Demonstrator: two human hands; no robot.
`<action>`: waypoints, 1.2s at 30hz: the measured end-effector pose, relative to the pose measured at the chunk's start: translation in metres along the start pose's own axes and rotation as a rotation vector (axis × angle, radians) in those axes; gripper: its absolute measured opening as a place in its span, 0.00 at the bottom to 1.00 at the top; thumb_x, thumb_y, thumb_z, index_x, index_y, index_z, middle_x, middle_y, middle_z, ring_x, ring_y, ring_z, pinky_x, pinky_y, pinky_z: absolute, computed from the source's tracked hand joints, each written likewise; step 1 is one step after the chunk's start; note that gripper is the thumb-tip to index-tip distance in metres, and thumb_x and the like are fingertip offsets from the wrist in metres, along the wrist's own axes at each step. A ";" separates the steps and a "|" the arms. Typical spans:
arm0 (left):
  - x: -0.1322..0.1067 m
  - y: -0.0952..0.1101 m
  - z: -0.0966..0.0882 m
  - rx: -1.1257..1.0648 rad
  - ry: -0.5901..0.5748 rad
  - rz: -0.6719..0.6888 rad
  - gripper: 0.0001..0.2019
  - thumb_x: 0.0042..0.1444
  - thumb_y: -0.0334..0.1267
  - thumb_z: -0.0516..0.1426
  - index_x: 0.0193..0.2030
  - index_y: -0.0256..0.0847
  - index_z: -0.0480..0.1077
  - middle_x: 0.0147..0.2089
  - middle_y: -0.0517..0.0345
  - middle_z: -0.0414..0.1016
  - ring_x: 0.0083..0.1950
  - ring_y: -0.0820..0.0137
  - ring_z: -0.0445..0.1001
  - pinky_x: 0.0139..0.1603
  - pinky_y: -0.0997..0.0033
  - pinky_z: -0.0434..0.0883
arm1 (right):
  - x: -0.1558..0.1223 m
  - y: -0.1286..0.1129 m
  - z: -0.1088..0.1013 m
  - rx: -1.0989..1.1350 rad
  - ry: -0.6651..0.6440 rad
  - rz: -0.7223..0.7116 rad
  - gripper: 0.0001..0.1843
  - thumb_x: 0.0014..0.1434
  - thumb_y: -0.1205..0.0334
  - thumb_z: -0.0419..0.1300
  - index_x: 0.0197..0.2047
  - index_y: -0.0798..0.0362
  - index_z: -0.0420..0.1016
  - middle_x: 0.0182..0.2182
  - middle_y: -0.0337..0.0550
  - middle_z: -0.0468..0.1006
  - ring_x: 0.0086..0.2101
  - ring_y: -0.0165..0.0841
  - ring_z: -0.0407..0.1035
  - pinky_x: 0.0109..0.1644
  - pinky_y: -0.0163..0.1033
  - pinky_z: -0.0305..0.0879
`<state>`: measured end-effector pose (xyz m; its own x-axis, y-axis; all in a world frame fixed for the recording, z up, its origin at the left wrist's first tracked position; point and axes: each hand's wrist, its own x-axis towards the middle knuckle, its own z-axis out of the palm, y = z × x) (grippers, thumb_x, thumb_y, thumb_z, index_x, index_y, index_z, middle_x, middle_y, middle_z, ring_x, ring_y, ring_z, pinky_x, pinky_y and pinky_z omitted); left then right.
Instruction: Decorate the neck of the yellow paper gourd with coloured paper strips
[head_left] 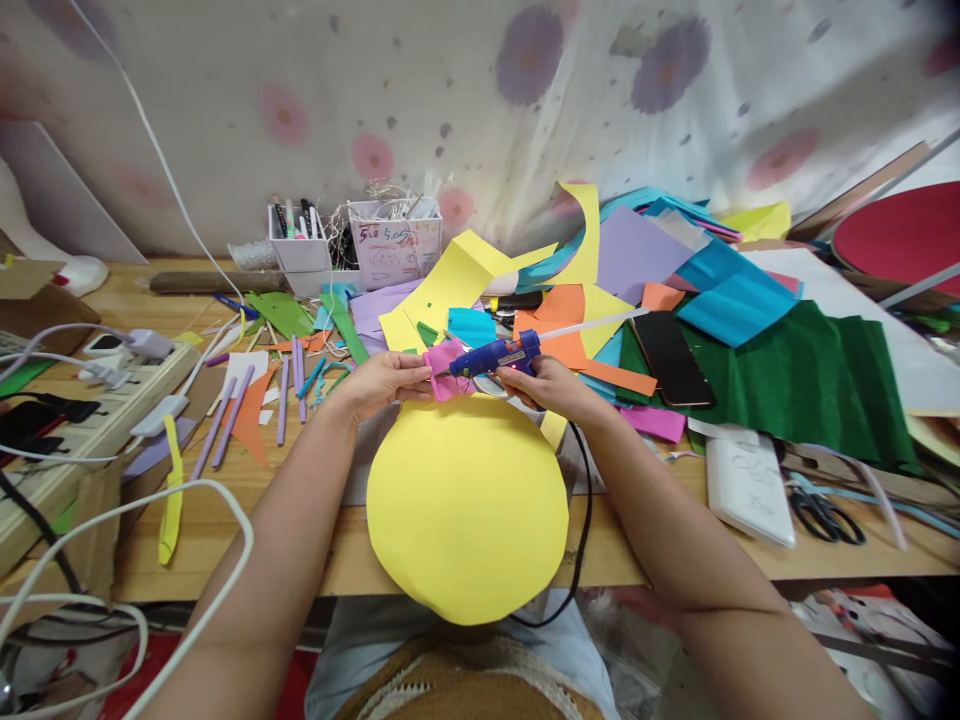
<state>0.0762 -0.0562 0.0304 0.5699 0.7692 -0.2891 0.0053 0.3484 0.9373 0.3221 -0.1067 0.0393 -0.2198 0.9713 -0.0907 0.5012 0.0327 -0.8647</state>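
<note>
My right hand (551, 385) is closed around a blue hot glue gun (499, 356) with a white glue stick jutting out its back toward the right. The gun's nozzle points left at a small pink paper piece (444, 369). My left hand (382, 381) pinches that pink piece at its left side. Both hands hover just beyond the far edge of a large yellow paper circle (465, 505) that lies on the wooden table (210, 520) and overhangs its front edge. The gun's black cord (583, 520) runs down off the table.
Coloured paper sheets and scraps pile behind and to the right, with dark green felt (795, 385) and a black phone (671, 358). Scissors (825, 515) and a white box (750, 490) lie at right. A power strip (90, 420) with cables sits left; pen holders (296, 240) stand behind.
</note>
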 end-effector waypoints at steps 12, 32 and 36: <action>0.002 -0.002 -0.004 -0.012 0.019 0.005 0.17 0.41 0.42 0.67 0.37 0.34 0.77 0.38 0.48 0.80 0.35 0.71 0.78 0.43 0.73 0.73 | -0.002 0.004 -0.004 0.004 -0.048 0.047 0.28 0.49 0.35 0.54 0.25 0.56 0.65 0.17 0.35 0.62 0.17 0.23 0.53 0.20 0.32 0.49; 0.001 0.000 -0.001 0.017 0.038 -0.017 0.18 0.42 0.41 0.66 0.39 0.34 0.77 0.39 0.47 0.80 0.36 0.69 0.78 0.44 0.71 0.74 | -0.004 0.002 -0.015 0.107 -0.004 -0.029 0.25 0.53 0.39 0.53 0.24 0.55 0.64 0.13 0.33 0.58 0.16 0.23 0.52 0.21 0.32 0.49; 0.000 -0.001 -0.001 0.021 -0.019 -0.034 0.16 0.43 0.40 0.65 0.40 0.34 0.77 0.38 0.47 0.80 0.35 0.70 0.78 0.43 0.71 0.74 | 0.000 0.003 -0.006 0.066 0.053 -0.015 0.26 0.52 0.38 0.53 0.24 0.55 0.66 0.13 0.33 0.59 0.16 0.23 0.53 0.21 0.32 0.50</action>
<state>0.0754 -0.0561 0.0294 0.5849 0.7467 -0.3168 0.0415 0.3625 0.9311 0.3283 -0.1052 0.0396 -0.1814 0.9820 -0.0525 0.4418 0.0337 -0.8965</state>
